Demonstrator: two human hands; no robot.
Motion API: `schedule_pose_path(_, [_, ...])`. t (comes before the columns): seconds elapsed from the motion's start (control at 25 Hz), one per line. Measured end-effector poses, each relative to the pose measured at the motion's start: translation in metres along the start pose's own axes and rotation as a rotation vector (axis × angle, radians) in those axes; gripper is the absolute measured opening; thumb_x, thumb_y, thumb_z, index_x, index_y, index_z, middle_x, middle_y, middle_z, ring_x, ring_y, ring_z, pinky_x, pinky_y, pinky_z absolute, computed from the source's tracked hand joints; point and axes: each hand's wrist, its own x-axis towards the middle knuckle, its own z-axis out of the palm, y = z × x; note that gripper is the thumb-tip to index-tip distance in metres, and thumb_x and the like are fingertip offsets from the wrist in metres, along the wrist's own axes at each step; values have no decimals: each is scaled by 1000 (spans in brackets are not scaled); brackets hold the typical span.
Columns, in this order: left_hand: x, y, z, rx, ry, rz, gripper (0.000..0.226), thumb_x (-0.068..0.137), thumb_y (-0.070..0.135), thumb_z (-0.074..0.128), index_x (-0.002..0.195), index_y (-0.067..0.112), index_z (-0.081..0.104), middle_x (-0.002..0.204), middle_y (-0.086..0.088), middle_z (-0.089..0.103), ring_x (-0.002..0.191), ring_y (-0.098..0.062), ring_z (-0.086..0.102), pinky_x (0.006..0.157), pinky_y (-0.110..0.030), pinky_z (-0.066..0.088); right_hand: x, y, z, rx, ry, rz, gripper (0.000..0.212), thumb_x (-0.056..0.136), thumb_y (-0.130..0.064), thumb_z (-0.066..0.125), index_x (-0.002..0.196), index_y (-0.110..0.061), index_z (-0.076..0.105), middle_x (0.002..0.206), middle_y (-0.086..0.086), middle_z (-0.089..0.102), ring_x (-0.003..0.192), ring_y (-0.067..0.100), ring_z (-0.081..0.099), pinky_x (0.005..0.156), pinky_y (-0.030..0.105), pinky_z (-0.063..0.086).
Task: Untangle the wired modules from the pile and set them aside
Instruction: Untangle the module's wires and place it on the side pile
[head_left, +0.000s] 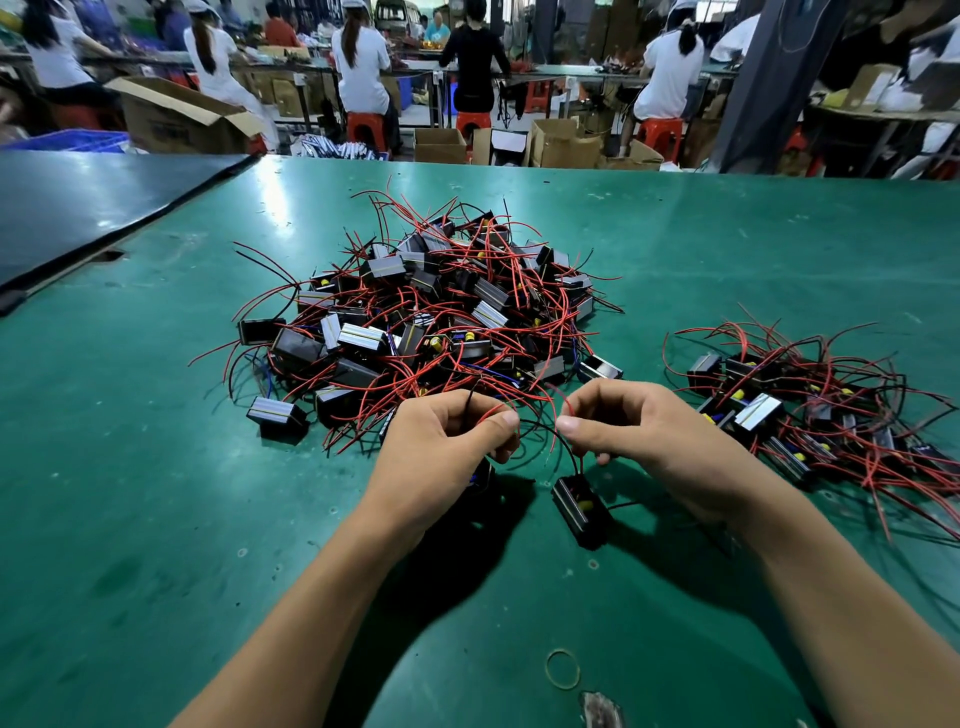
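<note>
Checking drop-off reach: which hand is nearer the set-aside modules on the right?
Right. The right hand pinches a red wire just left of the set-aside modules; the left hand sits beyond it, farther left, holding wires at the main pile's near edge.

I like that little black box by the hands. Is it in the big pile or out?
Out. The small black box module is by itself near the person, apart from the tangled red-wired pile on the green table.

1 head-worn wide view, forward and down, close over green table (156, 493).
</note>
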Motion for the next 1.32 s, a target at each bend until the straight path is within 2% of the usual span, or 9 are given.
schedule_pose_path(0.16, [0, -1, 4, 3, 54, -13, 5, 88, 10, 72, 85, 6, 73, 75, -9, 76, 62, -15, 67, 58, -18, 53, -2, -2, 2, -10, -88, -32, 22, 80, -41, 70, 86, -19, 68, 71, -3, 66, 68, 10, 55, 61, 20, 40])
schedule_pose_path(0.32, [-1, -1, 4, 23, 54, 6, 3, 87, 12, 73, 85, 9, 74, 74, -5, 76, 61, -10, 67, 57, -20, 53, -1, 2, 3, -42, -75, 3, 30, 78, -37, 76, 97, -15, 69, 71, -6, 60, 63, 8, 52, 57, 14, 41])
schedule_pose_path(0.4, [-1, -2, 3, 28, 48, 9, 3, 86, 13, 74, 86, 10, 74, 76, -5, 76, 62, -12, 67, 63, -28, 56, 1, 5, 4, -102, -62, 25, 23, 81, -30, 80, 98, -17, 70, 70, -8, 58, 61, 7, 52, 58, 14, 41])
schedule_pose_path(0.52, [-1, -1, 3, -3, 29, 15, 3, 86, 10, 74, 88, 9, 74, 78, -7, 76, 61, -13, 68, 60, -21, 54, 2, 8, 6, -176, -15, 17, 6, 88, -20, 76, 89, -18, 71, 69, -8, 64, 59, 7, 59, 59, 19, 45])
schedule_pose_path(0.72, [0, 1, 1, -124, -27, -16, 34, 82, 3, 77, 111, 15, 66, 90, -9, 76, 74, -20, 72, 71, -24, 58, 4, 9, 5, -143, 68, -2, 6, 89, -10, 73, 91, -4, 70, 73, 4, 70, 55, 6, 59, 53, 13, 45])
schedule_pose_path(0.88, [1, 0, 0, -130, 5, -10, 48, 78, 0, 80, 113, 17, 53, 97, -9, 73, 76, -20, 69, 67, -27, 59, 6, 12, -1, -119, 131, -31, 6, 87, -8, 75, 88, -5, 70, 66, -5, 67, 55, 4, 56, 55, 14, 45])
schedule_pose_path(1.04, [2, -2, 1, -122, 11, 10, 50, 78, -2, 79, 110, 19, 46, 93, -8, 73, 71, -17, 66, 63, -22, 54, 7, 15, -5, -120, 134, -70, 10, 85, -7, 77, 88, -12, 69, 66, -11, 66, 59, 2, 55, 61, 14, 46])
schedule_pose_path(1.16, [2, -3, -1, -90, 20, 39, 50, 79, 0, 78, 110, 20, 46, 95, -5, 74, 72, -18, 67, 68, -26, 58, 8, 16, -7, -105, 136, -67, 10, 86, -8, 77, 89, -13, 69, 66, -12, 66, 59, 1, 56, 60, 13, 46])
schedule_pose_path(1.32, [1, -3, -1, -49, -2, 38, 34, 86, 6, 73, 108, 18, 50, 91, -5, 76, 79, -28, 72, 75, -36, 58, 7, 13, -6, -93, 133, -41, 5, 89, -11, 73, 90, -13, 70, 72, -8, 69, 59, 0, 56, 58, 10, 44])
